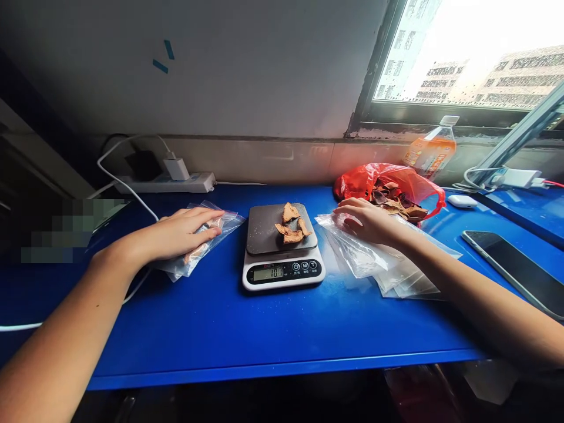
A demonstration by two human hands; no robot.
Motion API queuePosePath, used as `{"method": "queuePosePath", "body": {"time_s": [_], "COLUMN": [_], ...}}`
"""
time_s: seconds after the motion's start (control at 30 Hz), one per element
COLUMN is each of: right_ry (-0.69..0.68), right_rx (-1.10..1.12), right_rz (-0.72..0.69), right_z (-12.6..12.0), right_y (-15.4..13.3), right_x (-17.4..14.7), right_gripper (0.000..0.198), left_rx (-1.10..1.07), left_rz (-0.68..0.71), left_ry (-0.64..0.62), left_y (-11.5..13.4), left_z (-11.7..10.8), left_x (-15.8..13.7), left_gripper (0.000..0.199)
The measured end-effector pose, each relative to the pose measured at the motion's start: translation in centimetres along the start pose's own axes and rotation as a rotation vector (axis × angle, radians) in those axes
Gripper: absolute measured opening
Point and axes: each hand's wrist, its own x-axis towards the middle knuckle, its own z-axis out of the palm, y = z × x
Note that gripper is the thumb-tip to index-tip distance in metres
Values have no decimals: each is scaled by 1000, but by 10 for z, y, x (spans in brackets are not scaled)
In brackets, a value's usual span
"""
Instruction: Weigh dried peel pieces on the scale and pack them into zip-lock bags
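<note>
A kitchen scale [264,232] stands on the blue table between my hands, its digital display lit with figures too small to read surely. Several dried brown slices [291,236] lie on its plate. To the left, my left hand [187,231] rests with fingers stretched out over clear zip bags [229,220], at least one with brown pieces inside. My right hand [368,220] lies with its fingers apart on a spread of flat clear plastic bags [356,258]. Just behind it, a red plastic bag [352,182] lies open, showing many dark dried slices [392,200].
A bottle of orange drink [434,150] stands by the window. On the right are a phone [515,270], a white earbud case [462,201] and a charger [522,177]. A power strip [198,182] with a white cable [127,188] runs along the wall at left.
</note>
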Motion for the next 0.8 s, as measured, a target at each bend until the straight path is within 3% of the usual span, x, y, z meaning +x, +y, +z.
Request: {"method": "queuePosePath", "body": {"time_s": [0.17,0.33,0.63,0.8], "right_ry": [-39,-9,76,95], "right_rx": [6,-105,-116,-133], "right_rz": [-40,-2,72,119], "right_z": [-1,-1,3,5], "right_y": [0,-1,-1,-4], "right_x": [1,0,12,13], "right_gripper": [21,34,27,24], "left_rx": [-21,-28,-10,193], "left_rz": [7,2,-12,-170], "left_ry": [8,5,2,156], "left_y": [-5,-5,2,7], "left_z": [2,3,1,3], "left_x": [0,-1,0,-3], "left_gripper": [76,78,74,71]}}
